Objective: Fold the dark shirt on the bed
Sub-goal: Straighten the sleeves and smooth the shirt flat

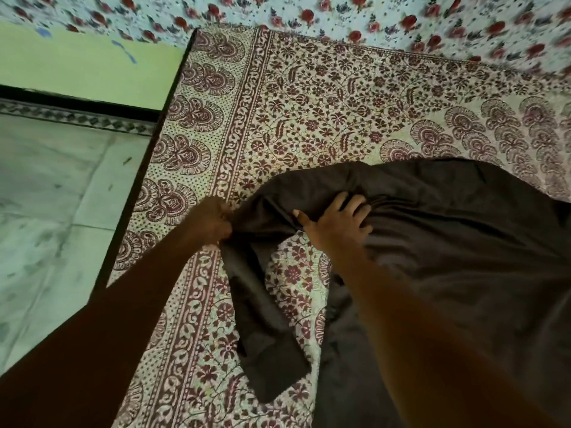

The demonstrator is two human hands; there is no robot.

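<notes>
The dark shirt point(448, 230) lies spread over the right half of the bed point(309, 112), which has a maroon floral cover. A sleeve of it point(262, 319) trails toward the near edge. My left hand point(213, 222) is closed on the shirt's left edge, near where the sleeve starts. My right hand point(336, 222) grips a bunched fold of the shirt just to the right, fingers curled into the cloth. Both forearms reach in from the bottom of the view.
The bed's dark left edge point(148, 168) drops to a pale tiled floor point(52, 211). A light green wall point(86, 63) stands beyond. A second sheet with red roses point(370, 17) lies along the far side of the bed.
</notes>
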